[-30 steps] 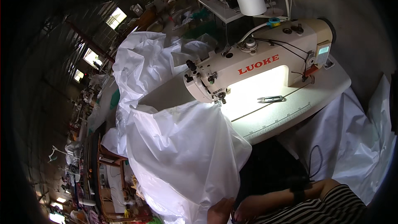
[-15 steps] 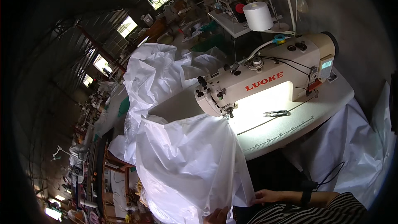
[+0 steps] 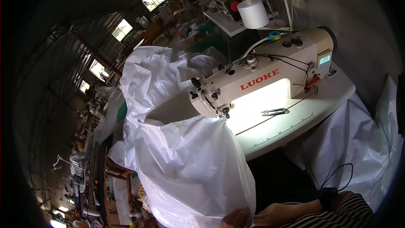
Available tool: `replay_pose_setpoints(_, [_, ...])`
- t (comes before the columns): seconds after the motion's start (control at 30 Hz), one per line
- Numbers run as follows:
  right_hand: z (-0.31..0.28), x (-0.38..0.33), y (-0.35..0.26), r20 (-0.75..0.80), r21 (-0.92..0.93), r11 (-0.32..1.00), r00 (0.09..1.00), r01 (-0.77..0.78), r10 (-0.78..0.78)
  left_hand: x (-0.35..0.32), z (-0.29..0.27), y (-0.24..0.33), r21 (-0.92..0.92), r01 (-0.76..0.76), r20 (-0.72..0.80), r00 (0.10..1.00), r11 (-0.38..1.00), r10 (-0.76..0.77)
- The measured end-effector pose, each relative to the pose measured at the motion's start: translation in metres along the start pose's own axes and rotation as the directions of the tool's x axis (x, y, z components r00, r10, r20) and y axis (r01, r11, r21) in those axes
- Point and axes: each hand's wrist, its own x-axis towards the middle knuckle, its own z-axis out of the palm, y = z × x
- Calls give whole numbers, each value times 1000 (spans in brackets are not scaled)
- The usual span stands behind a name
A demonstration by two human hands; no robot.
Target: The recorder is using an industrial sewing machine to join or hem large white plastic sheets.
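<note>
A large white plastic-like sheet (image 3: 185, 156) drapes from under the needle end of a sewing machine (image 3: 265, 71) down toward me. At the lower edge of the view my left hand (image 3: 236, 218) grips the sheet's near edge, its fingers closed and partly cut off by the frame. Close beside it, my right hand (image 3: 274, 215) pinches the sheet's right-hand edge, fingers bent together. The upper edge of the sheet runs to the presser foot (image 3: 224, 113), lit by the machine's lamp.
Thread snips (image 3: 274, 112) lie on the machine table (image 3: 312, 105) under the arm. A white thread cone (image 3: 253, 13) stands behind the machine. More white sheeting (image 3: 350, 139) hangs at the right. Bunched sheeting (image 3: 147, 76) lies left of the machine, near a wooden frame (image 3: 118, 171).
My hands have come closer together, and both have shifted right along the sheet's lower edge. The machine sits slightly further left in the view.
</note>
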Motion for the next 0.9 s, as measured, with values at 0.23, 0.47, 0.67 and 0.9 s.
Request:
replay_pose_setpoints(0.23, [35, -15, 7, 24, 80, 996, 999, -26, 24, -9, 17, -19, -290, 216, 110, 975, 932, -192])
replay_pose_setpoints(0.47, [-4, 5, 37, 295, -110, 988, 953, 109, -72, -11, 7, -4, -306, 130, -55, 987, 943, -154])
replay_pose_setpoints(0.67, [2, 66, 74, 384, 840, 26, 627, -542, 679, 31, 9, 4, -126, -258, -122, 962, 958, 243])
replay_pose_setpoints(0.9, [-44, 89, 111, -323, 126, 756, 694, -643, 644, 39, 5, -20, -87, -338, 11, 940, 937, 341])
